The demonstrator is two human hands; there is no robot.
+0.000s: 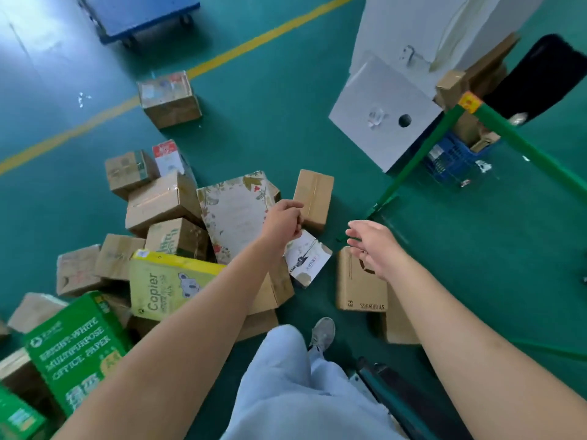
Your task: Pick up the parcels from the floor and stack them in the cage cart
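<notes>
Several parcels lie piled on the green floor at the left and centre: a floral white box, a plain brown carton, a small white box, a yellow copier-paper box and a green office-paper box. My left hand hovers with loosely curled fingers over the floral box's right edge and holds nothing. My right hand is spread open above a brown SF Express carton. The cage cart's green frame stands at the right.
A lone brown box sits by the yellow floor line. A blue flat trolley is at the top left. White cartons and a blue crate stand behind the cart. My legs and shoe are below.
</notes>
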